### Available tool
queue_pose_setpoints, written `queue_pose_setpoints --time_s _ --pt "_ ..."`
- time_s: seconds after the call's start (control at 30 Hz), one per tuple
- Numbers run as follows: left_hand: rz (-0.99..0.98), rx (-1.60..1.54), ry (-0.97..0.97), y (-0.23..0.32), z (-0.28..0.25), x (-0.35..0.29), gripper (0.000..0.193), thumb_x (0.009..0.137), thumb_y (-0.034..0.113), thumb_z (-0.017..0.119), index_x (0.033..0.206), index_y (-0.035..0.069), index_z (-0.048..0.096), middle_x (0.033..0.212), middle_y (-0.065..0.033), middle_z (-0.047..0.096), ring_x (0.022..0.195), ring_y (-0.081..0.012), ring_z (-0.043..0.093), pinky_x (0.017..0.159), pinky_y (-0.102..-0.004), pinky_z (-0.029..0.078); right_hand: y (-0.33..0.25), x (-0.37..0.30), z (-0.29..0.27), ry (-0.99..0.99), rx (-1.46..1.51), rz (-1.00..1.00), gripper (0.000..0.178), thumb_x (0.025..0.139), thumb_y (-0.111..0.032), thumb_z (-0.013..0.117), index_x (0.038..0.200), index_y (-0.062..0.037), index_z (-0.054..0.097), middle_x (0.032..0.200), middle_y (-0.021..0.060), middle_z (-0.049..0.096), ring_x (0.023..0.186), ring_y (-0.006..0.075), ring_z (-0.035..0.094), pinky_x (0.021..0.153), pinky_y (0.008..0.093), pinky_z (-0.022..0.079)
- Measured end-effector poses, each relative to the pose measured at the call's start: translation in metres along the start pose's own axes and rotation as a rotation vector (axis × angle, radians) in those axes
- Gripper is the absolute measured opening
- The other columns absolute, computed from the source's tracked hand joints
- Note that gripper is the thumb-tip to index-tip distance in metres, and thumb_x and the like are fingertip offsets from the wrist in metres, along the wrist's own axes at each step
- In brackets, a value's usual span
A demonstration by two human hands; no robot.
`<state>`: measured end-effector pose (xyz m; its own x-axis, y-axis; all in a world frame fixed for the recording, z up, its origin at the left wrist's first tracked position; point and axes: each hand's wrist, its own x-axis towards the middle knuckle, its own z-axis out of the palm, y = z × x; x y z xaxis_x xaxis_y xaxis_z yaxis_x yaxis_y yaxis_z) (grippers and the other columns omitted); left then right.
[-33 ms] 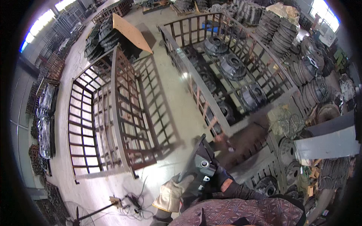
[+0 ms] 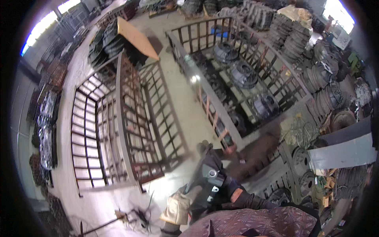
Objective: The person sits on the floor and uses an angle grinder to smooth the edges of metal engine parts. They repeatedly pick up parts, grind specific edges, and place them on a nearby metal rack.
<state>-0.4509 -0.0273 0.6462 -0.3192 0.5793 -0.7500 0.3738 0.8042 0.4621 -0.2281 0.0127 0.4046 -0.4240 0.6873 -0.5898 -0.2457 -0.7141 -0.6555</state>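
Note:
A dark metal casting, with a round bored hole and pale small lugs, is tilted up in front of my body. On its near left side is my left hand, in a cream work glove, closed on the casting with the fingertips partly out of sight. My right hand, in a dark glove with some wrist showing, is against its right side. That hand's fingers blend into the dark metal, but they appear closed on it. The far end of the casting is blurred.
An open-barred metal crate stands on the left. Ahead right, a larger crate holds several round dark castings. Stacked ring-shaped parts line the right side. A stand with cables is on the floor at lower left.
The view has shifted slightly and become blurrier. The casting's far end looks smeared by motion; both hands stay on it.

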Motion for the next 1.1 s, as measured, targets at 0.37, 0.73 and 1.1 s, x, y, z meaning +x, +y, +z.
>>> queue_pose_setpoints --time_s 0.37,0.73,1.1 --pt "-0.061 -0.091 0.242 0.143 -0.132 0.21 0.071 0.089 0.058 0.085 0.126 -0.002 0.075 0.106 -0.0237 0.081 0.094 -0.0323 0.081 0.082 -0.0399 0.063 -0.134 0.272 0.076 -0.082 -0.711 -0.473 0.047 0.094 -0.021 0.08 0.136 -0.006 0.067 0.114 0.0187 0.076 0.104 0.0304 0.074 0.094 0.0425 0.059" --pt "0.516 0.175 0.388 0.266 -0.262 0.412 0.062 0.085 0.052 0.091 0.114 -0.002 0.079 0.09 -0.0142 0.082 0.076 -0.0244 0.079 0.065 -0.0338 0.062 -0.355 0.42 0.173 0.071 -0.598 -0.478 0.056 0.092 -0.009 0.078 0.145 -0.0025 0.06 0.125 0.0208 0.075 0.115 0.033 0.074 0.1 0.0425 0.057" --pt "0.907 0.256 -0.374 0.518 -0.453 0.583 0.054 0.108 0.043 0.069 0.149 0.009 0.06 0.091 -0.0037 0.073 0.07 -0.0107 0.064 0.058 -0.0256 0.05 -0.503 0.548 0.285 0.455 0.287 -0.467 0.061 0.092 -0.021 0.081 0.142 0.0064 0.061 0.137 0.0191 0.072 0.126 0.0365 0.069 0.114 0.0449 0.051"
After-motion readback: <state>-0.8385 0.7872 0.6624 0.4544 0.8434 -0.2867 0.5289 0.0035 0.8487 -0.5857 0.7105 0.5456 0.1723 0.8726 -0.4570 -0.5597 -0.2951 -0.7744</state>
